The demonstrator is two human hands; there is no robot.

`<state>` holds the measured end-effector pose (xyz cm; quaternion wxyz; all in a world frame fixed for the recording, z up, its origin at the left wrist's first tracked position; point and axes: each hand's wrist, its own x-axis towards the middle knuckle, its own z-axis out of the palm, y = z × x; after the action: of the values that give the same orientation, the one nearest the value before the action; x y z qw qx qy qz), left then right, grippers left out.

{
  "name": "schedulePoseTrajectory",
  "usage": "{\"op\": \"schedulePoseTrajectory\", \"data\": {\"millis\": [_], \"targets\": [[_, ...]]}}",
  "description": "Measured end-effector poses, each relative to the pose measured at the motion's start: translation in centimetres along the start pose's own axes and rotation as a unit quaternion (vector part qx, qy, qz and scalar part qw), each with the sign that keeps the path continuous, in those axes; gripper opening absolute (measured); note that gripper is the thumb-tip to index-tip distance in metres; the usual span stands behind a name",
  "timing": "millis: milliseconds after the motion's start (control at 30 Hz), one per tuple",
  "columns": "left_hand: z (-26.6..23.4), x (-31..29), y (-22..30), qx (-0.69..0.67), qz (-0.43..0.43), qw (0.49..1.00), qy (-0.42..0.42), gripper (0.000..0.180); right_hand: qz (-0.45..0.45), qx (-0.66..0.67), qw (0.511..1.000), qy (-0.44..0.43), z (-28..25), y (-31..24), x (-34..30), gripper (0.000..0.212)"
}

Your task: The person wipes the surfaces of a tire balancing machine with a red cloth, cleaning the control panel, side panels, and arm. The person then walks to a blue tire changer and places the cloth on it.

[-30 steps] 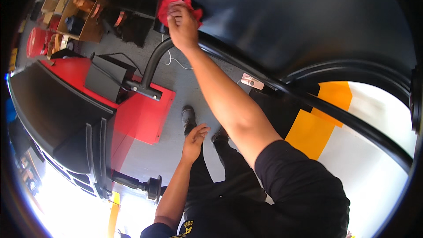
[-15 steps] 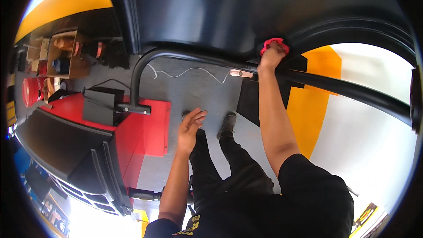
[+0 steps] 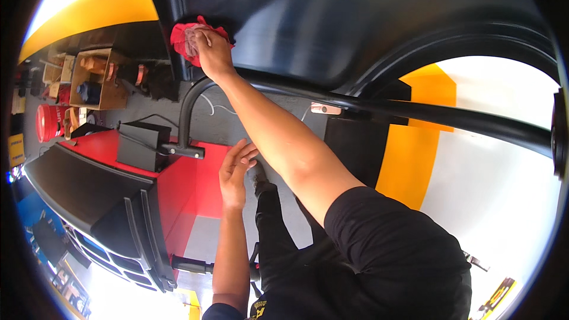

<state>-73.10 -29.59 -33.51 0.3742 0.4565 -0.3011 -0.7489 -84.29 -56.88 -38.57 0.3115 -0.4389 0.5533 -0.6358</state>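
Note:
Under my right hand (image 3: 213,54) is a crumpled red cloth (image 3: 185,40), gripped and pressed against a glossy black panel (image 3: 308,18) near its left edge. My right arm stretches across to the upper left, over a bent black tube (image 3: 332,99) that runs along the panel's lower side. My left hand (image 3: 235,172) hangs free below the tube, fingers loosely curved and apart, holding nothing. It is beside a red and black machine body (image 3: 95,189).
A curved black arch (image 3: 474,38) bounds the panel on the right. At the left stand a cardboard box (image 3: 109,80) with items in it and a red bucket (image 3: 50,122). A white power strip (image 3: 325,108) with a cable lies on the grey floor (image 3: 160,104).
My right hand has swept the red cloth leftward across the panel, from beside the arch to the left edge. My left hand has shifted slightly left and down.

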Motion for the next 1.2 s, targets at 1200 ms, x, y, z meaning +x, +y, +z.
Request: {"op": "schedulePoseTrajectory", "data": {"millis": [1200], "targets": [[1.4,-3.7,-1.4,-0.047,-0.056,0.997,-0.026,0.05,0.111,0.134,0.969,0.176,-34.1,-7.8,1.2,0.035]]}}
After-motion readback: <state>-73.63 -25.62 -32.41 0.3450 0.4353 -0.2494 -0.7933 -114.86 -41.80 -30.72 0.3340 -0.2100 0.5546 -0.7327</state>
